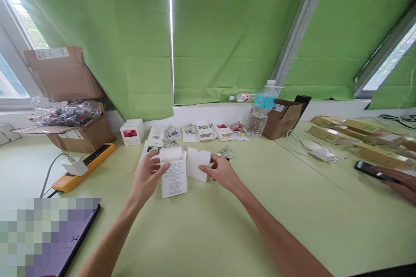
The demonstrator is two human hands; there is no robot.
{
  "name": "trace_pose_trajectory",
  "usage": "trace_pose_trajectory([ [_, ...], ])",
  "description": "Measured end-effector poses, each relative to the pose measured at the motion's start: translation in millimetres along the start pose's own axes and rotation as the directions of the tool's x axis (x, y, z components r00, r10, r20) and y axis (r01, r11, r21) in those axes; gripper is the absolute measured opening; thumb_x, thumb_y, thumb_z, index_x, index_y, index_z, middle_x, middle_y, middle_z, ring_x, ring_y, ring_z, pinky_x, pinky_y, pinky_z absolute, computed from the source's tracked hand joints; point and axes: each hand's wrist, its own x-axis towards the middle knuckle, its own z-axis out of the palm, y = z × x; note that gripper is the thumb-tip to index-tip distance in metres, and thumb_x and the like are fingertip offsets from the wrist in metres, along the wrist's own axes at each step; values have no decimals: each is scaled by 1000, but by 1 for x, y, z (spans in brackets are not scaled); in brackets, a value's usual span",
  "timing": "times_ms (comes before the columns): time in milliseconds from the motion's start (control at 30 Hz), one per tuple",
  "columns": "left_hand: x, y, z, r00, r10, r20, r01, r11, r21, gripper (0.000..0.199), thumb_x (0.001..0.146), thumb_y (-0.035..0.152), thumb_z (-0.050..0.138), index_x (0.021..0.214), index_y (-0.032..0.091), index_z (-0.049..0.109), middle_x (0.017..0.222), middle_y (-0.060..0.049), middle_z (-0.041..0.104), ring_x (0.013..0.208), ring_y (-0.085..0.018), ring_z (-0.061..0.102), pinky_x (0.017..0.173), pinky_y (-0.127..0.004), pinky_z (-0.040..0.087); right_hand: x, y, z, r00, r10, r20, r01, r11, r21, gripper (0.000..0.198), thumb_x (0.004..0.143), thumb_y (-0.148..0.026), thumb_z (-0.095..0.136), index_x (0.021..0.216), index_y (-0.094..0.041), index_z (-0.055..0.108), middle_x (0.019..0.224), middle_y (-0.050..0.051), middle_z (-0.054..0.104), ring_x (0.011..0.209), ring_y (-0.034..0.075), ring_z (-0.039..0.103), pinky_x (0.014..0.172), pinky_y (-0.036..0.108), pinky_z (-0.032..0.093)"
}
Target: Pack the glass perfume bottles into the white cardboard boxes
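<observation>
My left hand (151, 173) grips a small white carton (174, 179) by its upper left side, thumb on the front. Fine print covers the face toward me, and its top flap is up. In my right hand (222, 171) is a white card insert (198, 163) with a notch in its top edge, pinched at its right side. The insert stands beside the carton, close to its right edge. Behind the carton sits a glass ornament (170, 140), partly hidden. Another clear glass ornament (225, 152) lies just beyond my right hand.
Along the wall stand printed boxes (131, 133), more glass ornaments and a large water bottle (259, 114). An orange power strip (86, 166) and a tablet (65, 242) lie at left. Another person's hand (398, 181) holds a phone at far right, near long cartons (383, 154).
</observation>
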Motion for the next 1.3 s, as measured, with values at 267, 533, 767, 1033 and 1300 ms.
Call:
trace_pose_trajectory([
  [267, -1, -1, 1, 998, 16, 65, -15, 1000, -19, 63, 75, 45, 67, 129, 23, 42, 103, -9, 66, 88, -22, 65, 81, -40, 50, -2, -8, -4, 989, -39, -145, 42, 999, 17, 34, 74, -41, 63, 99, -17, 66, 81, 6, 69, 60, 16, 58, 46, 25, 45],
  [533, -6, -1, 7, 994, 26, 110, -25, 1000, -14, 64, 76, 45, 65, 132, 26, 39, 98, -6, 65, 81, -20, 66, 76, -35, 50, -5, -17, -8, 935, -87, -344, 146, 978, 148, 39, 77, -48, 61, 100, -17, 63, 84, 8, 67, 59, 16, 55, 46, 26, 48],
  [767, -10, 4, 10, 975, 33, 218, -35, 999, 4, 53, 78, 47, 60, 125, 26, 46, 98, -6, 66, 76, -19, 65, 70, -32, 50, -5, -21, -8, 888, -69, -455, 213, 939, 272, 43, 74, -52, 64, 96, -15, 62, 78, 7, 65, 56, 14, 55, 46, 27, 52],
  [1033, -12, 4, 14, 962, 32, 270, -35, 999, 5, 49, 80, 46, 58, 123, 27, 48, 101, -6, 63, 73, -17, 64, 67, -30, 49, -7, -27, -3, 912, -29, -409, 229, 864, 448, 43, 73, -46, 70, 101, -15, 61, 90, 8, 67, 64, 18, 62, 52, 33, 60],
  [1300, -13, -1, 17, 957, 67, 281, -59, 998, -34, 46, 79, 45, 60, 120, 27, 48, 108, -7, 62, 72, -17, 63, 68, -32, 51, -8, -30, -4, 944, -14, -329, 210, 794, 571, 40, 72, -44, 71, 99, -15, 62, 92, 7, 68, 66, 18, 65, 58, 36, 62],
])
